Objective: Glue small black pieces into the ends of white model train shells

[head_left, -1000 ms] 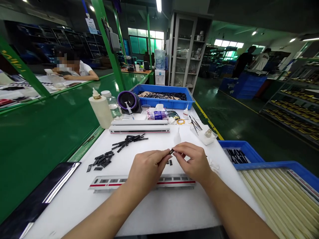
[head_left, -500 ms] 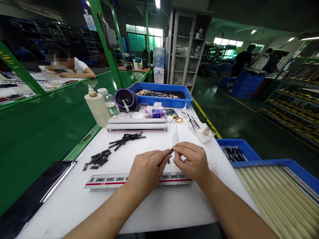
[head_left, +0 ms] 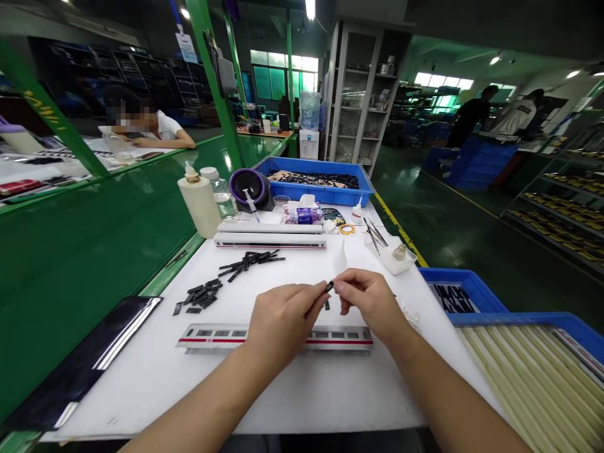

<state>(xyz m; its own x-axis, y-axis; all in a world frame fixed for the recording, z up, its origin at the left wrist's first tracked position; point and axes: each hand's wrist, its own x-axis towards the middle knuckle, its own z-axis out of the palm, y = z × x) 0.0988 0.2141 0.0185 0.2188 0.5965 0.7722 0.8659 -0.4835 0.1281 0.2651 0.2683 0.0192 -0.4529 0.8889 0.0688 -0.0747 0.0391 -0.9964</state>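
One black piece (head_left: 329, 287) between both hands (head_left: 280, 318)

In fingers (head_left: 315, 296): 1 black piece (head_left: 329, 286) | left: 2 black heaps (head_left: 202, 294) | nearer: 1 train shell (head_left: 337, 340) | beyond: 2 white shells (head_left: 270, 242), 1 tape roll (head_left: 346, 233)

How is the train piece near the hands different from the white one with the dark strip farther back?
The near train piece has a bold red stripe; the far train piece has a thin reddish line. The near one shows separate windows; the far one, a long dark strip. Both are long and whitish.
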